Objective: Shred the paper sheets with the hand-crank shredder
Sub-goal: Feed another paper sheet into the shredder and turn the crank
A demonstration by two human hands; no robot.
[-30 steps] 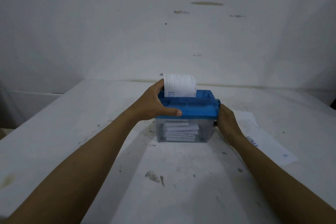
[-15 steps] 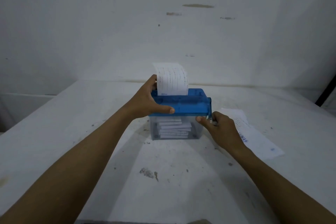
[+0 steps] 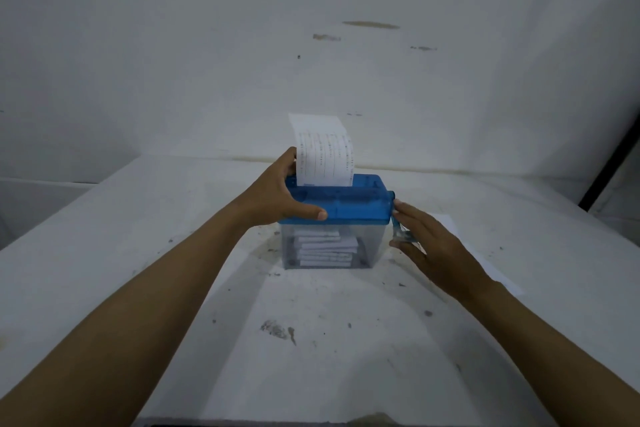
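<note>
Right hand (image 3: 433,246) has rotated, pinching crank (image 3: 401,236); left hand (image 3: 273,198) grips shredder (image 3: 346,204).

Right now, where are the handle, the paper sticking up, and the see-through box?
handle (image 3: 401,235), head view, on its clear lower end beside the fingers.
paper (image 3: 323,152), head view, middle of the printed sheet above the slot.
box (image 3: 369,246), head view, bare right part of its clear front wall.
</note>
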